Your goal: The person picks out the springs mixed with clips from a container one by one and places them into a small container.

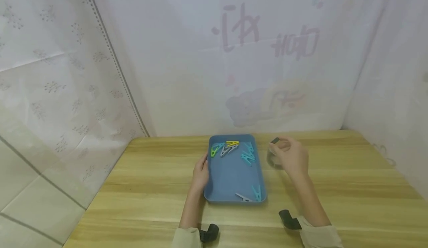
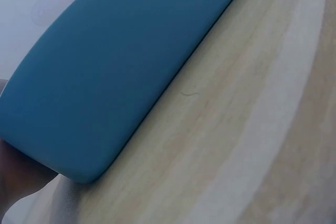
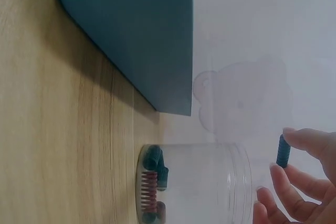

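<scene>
My left hand (image 1: 200,171) holds the left side of a blue tray (image 1: 230,183); in the left wrist view, part of that hand (image 2: 18,174) shows beside the tray's outer wall (image 2: 115,61). Inside the tray lie several clothespins: turquoise ones (image 1: 248,157), a yellow one (image 1: 232,143), a green one (image 1: 214,151) and grey ones (image 1: 229,150). My right hand (image 1: 294,157) pinches a small dark green spring (image 3: 283,151) between thumb and forefinger, above the mouth of a clear round jar (image 3: 202,182). Several springs, among them a reddish one (image 3: 149,190), lie at the jar's bottom.
The wooden table (image 1: 143,196) carries the tray, with the jar to its right. A pale printed curtain (image 1: 187,73) hangs behind the table's far edge. Black wrist mounts (image 1: 289,220) stick out from both sleeves.
</scene>
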Demonstrator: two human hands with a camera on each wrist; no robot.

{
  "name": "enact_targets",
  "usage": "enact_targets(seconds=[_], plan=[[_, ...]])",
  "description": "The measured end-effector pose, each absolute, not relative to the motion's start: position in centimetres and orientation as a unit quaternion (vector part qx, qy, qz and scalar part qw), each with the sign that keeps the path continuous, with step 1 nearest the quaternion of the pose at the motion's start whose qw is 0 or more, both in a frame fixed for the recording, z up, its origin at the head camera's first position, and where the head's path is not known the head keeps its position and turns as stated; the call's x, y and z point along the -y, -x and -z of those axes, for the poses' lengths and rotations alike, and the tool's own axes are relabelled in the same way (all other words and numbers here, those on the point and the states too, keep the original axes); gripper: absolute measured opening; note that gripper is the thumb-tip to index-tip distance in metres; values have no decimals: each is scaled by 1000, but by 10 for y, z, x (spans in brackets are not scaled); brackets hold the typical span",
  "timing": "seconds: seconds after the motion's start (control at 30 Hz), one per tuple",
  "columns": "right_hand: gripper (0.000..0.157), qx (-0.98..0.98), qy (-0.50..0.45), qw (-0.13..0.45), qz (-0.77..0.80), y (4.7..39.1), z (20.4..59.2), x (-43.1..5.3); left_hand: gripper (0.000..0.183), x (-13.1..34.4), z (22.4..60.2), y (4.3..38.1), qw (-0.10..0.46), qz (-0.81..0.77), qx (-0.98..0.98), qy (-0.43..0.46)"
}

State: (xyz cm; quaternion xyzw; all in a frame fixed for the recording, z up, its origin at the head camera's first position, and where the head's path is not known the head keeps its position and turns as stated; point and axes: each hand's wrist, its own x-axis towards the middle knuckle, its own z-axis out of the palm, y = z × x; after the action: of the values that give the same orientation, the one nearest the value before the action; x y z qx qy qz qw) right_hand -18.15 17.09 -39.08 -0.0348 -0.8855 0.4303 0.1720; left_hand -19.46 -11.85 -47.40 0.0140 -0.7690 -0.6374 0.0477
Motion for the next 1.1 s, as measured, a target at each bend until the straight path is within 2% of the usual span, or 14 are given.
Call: enact_targets(seconds=[0.23,0.57,1.1], plan=[[56,886,49,173,-426,182,392,-176,46,120,476,192,49,633,773,-17],[51,887,51,184,-421,183,397,-187,47,120,476,190,42,635,771,-18],[52,889,78,173,-417,187,403,-198,46,119,475,191,45,638,769,-16]])
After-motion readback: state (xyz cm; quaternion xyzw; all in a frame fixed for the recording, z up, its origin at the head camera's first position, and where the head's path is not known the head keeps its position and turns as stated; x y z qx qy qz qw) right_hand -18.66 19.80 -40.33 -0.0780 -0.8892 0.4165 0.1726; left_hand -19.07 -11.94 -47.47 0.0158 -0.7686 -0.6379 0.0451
